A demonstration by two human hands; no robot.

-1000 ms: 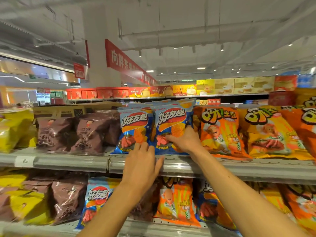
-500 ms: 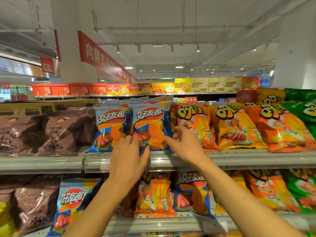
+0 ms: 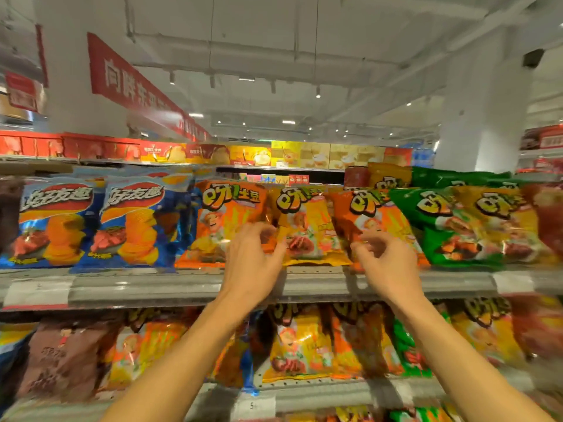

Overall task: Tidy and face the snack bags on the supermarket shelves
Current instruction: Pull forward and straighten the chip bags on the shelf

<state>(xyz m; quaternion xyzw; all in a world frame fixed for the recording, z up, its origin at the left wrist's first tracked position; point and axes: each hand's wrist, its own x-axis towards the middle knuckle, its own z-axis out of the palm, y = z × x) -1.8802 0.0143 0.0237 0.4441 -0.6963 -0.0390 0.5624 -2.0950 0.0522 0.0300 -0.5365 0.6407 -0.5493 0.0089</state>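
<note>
- The upper shelf (image 3: 170,289) now shows more of its right end than half a second ago: green bags (image 3: 438,229) sit at the middle right, where before they were at the far right edge, and the brown bags on the left have nearly slid out of view.
- The two blue bags (image 3: 91,226) stand upright at the left of the upper shelf, well to the left of both hands; earlier the hands were right at them.
- The orange bag (image 3: 225,217) stands next to the blue bags on the upper shelf, the yellow bag (image 3: 307,226) beside it, and a second orange bag (image 3: 374,220) after that.
- The left hand (image 3: 254,263) has moved right and now lies over the seam between the orange bag and the yellow bag, fingers curled at the orange bag's right edge; whether they pinch it is blurred.
- The right hand (image 3: 385,263) has also moved right, to the lower front of the second orange bag, fingers loosely curled, grip narrow, with nothing plainly held.
- The yellow bag lies between the two hands.
- The lower shelf (image 3: 320,394) carries more mixed bags below the upper shelf.
</note>
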